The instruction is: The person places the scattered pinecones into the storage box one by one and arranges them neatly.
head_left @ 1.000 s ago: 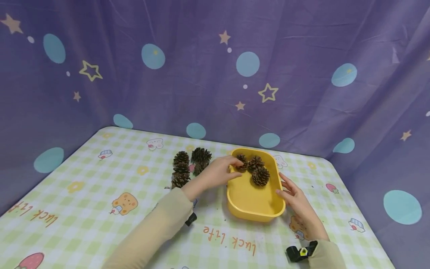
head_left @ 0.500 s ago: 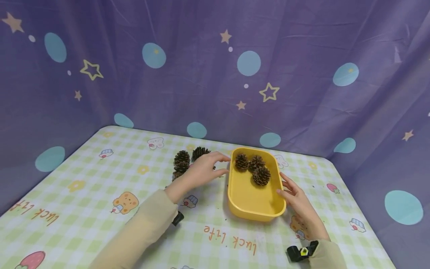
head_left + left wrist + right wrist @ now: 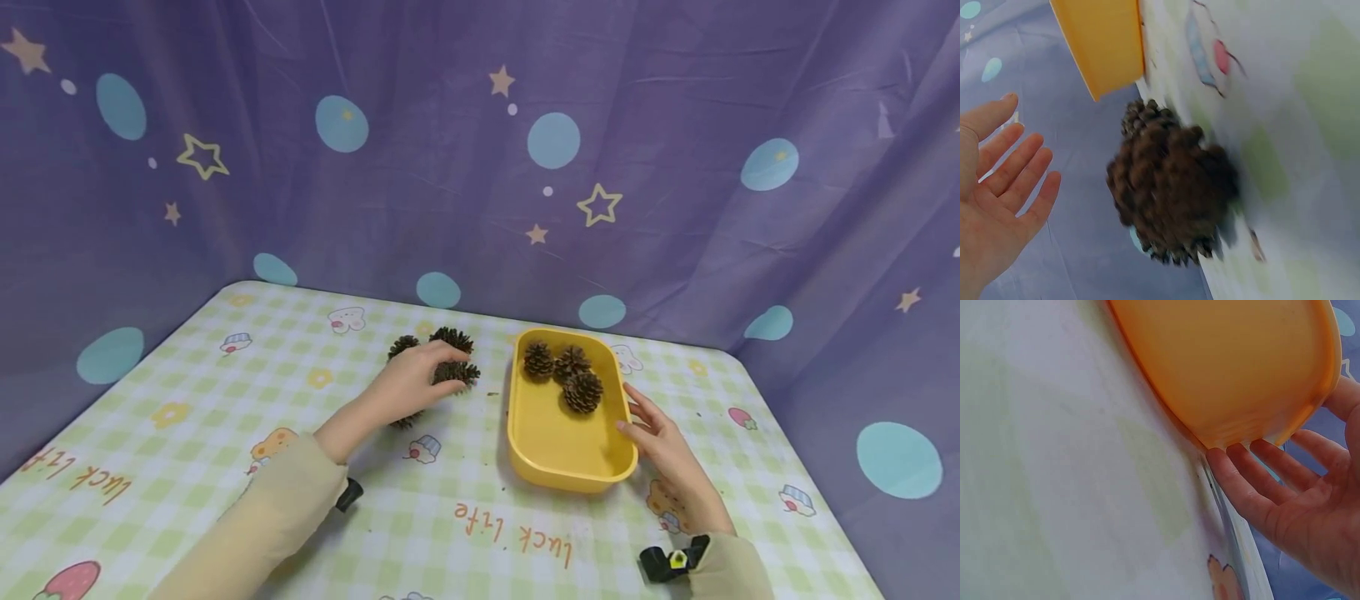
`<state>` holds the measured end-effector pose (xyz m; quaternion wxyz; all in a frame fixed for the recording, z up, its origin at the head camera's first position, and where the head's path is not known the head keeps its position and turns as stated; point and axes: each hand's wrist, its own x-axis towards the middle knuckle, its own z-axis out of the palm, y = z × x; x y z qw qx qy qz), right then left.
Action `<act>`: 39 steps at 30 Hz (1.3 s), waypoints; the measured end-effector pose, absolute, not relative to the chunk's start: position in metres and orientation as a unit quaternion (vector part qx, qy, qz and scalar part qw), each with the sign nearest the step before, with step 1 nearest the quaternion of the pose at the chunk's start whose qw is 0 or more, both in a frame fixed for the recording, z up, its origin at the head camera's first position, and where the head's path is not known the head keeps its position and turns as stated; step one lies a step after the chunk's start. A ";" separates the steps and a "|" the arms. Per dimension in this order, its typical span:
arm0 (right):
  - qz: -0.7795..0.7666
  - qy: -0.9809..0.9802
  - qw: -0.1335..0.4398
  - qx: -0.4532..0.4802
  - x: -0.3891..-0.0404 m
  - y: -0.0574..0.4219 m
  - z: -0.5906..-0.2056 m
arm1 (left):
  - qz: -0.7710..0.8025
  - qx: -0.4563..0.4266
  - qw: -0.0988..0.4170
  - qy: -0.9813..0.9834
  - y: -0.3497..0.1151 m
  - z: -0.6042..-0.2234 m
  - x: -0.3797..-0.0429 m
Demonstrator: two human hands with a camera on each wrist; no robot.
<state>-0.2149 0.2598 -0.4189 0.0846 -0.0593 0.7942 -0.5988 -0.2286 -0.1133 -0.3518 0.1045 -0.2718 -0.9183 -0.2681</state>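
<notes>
Head view: poising left hand (image 3: 405, 380), loosely spread and empty, near pinecones (image 3: 461, 372) on table (image 3: 457, 479); likely at pick-up step, next calling for pinch round one; touching yellow box (image 3: 562, 442), three cones (image 3: 572, 365) inside, with right hand (image 3: 662, 439), fingers extended

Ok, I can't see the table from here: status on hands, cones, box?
Left hand over loose cones, holding nothing. Right hand touching box. Three cones inside box. No obstacle seen between loose cones and box.
</notes>
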 end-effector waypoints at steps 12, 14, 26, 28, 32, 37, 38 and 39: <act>-0.592 0.799 0.082 -0.061 -0.215 0.259 -0.419 | -0.269 -0.265 0.092 -0.921 -0.151 -0.364 -0.215; -0.591 0.800 0.084 -0.064 -0.215 0.259 -0.420 | -0.268 -0.258 0.092 -0.924 -0.157 -0.366 -0.212; -0.594 0.798 0.083 -0.065 -0.215 0.260 -0.419 | -0.251 -0.237 0.081 -0.935 -0.177 -0.377 -0.201; -0.594 0.798 0.083 -0.064 -0.215 0.260 -0.419 | -0.252 -0.236 0.079 -0.935 -0.179 -0.379 -0.201; -0.592 0.799 0.083 -0.062 -0.215 0.260 -0.419 | -0.255 -0.232 0.078 -0.936 -0.181 -0.383 -0.201; -0.592 0.799 0.083 -0.062 -0.216 0.260 -0.419 | -0.249 -0.218 0.071 -0.941 -0.179 -0.384 -0.203; -0.593 0.799 0.083 -0.063 -0.216 0.260 -0.419 | -0.249 -0.214 0.069 -0.942 -0.177 -0.384 -0.203; -0.593 0.799 0.084 -0.064 -0.216 0.260 -0.419 | -0.247 -0.209 0.067 -0.944 -0.176 -0.384 -0.204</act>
